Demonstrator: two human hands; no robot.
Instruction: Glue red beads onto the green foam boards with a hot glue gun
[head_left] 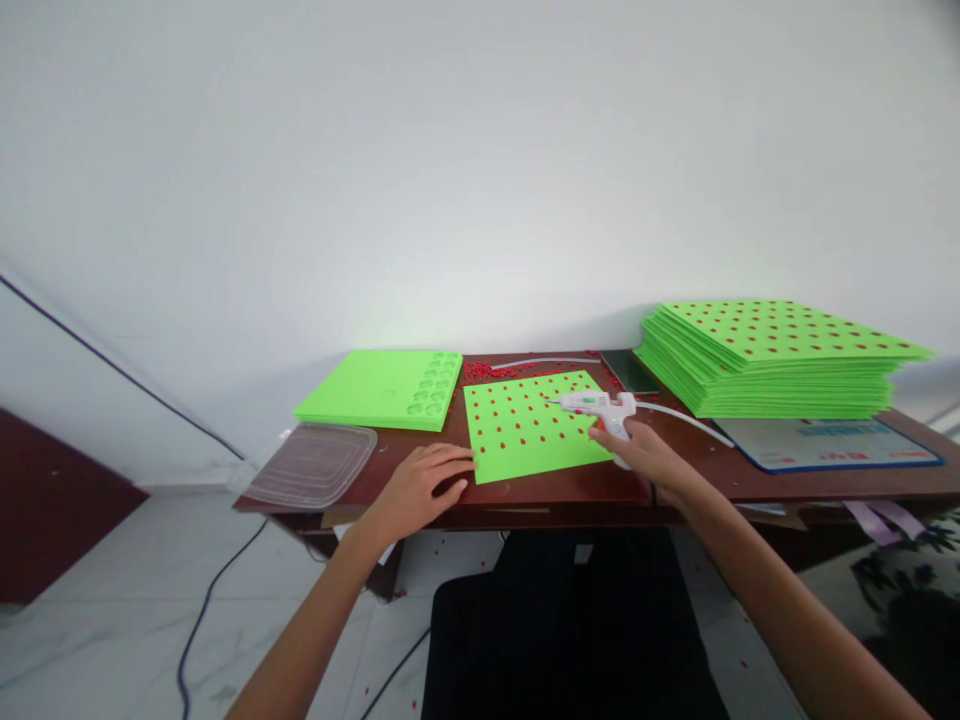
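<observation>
A bright green sheet (491,463) with rows of small red pieces lies on the dark red table. My right hand (637,450) is closed round the handle of a white glue gun (589,401), whose tip is over the sheet's upper right part. A clear glue stick (686,418) sticks out of the gun's back. At the sheet's left edge, my left hand (427,488) rests with its fingers slightly apart, the fingertips touching the edge. Loose red pieces (480,371) are scattered behind the sheet, beside another glue stick (544,360).
At the left is a stack of green sheets (360,385), with a clear plastic lid (319,465) in front. A tall stack of red-dotted green sheets (772,350) stands at the right, on a blue-edged board (832,448). The table (555,490) meets the wall.
</observation>
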